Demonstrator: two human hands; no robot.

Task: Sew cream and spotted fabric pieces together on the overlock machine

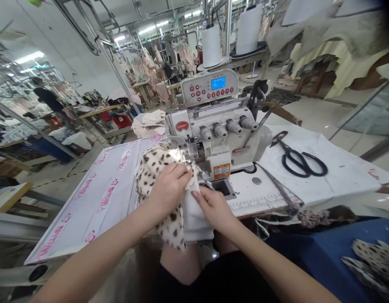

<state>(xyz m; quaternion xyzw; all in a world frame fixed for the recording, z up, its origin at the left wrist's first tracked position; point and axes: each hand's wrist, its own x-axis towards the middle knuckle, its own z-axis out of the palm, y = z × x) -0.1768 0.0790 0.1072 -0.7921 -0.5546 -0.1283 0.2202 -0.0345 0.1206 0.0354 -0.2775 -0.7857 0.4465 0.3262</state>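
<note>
Currently logged, item one: my left hand [169,189], fingers and thumb pinching the edge of a cream plush fabric with dark brown leopard spots [153,176]. Item two: my right hand [213,208], also clenched at that edge, pressing on a soft white lining fabric [197,223] against the spotted piece. The spotted fabric lies between and under my hands, reaching the presser foot of a white overlock sewing machine [213,126] directly ahead. Right of my right hand: black-handled steel tailor's scissors [300,162] on a white sheet [342,176]. Left of my left hand: a table under pink-printed white plastic [96,198]. Lower right: spotted fabric pieces [371,263] on a blue surface [314,256]. Far ahead-left: a red crate [121,121], contents too small to tell.
</note>
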